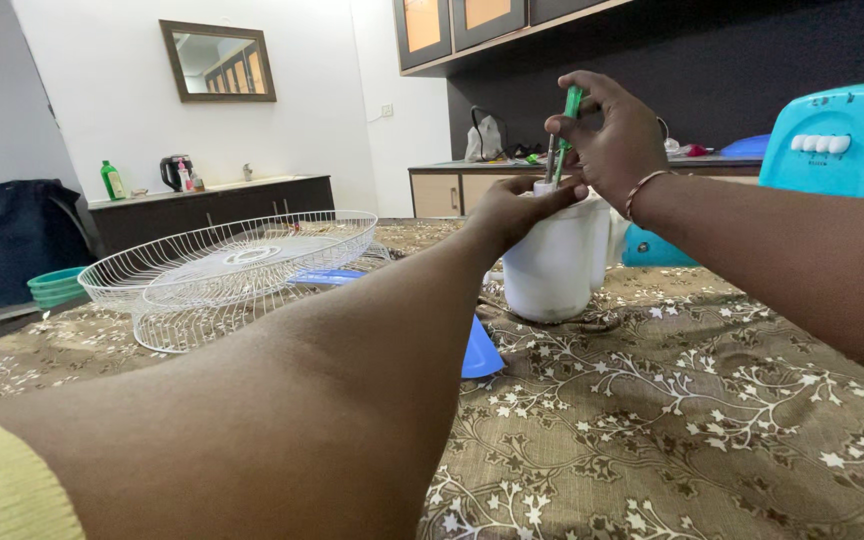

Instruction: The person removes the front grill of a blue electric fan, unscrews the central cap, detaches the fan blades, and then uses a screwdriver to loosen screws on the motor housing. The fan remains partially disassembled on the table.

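My right hand [612, 135] grips a green-handled screwdriver [570, 112], its shaft pointing down into the top of a white fan motor housing [552, 265]. My left hand [517, 208] rests on the top rim of that white housing, fingers curled around a small part there. The housing stands upright on the patterned brown cloth [672, 420].
Two white wire fan guards [227, 270] lie stacked at the left on the cloth. A blue fan blade [480, 352] pokes out beside my left forearm. A turquoise fan base [842, 140] stands at the right. Behind are a dark counter with bottles and a kettle [174, 172].
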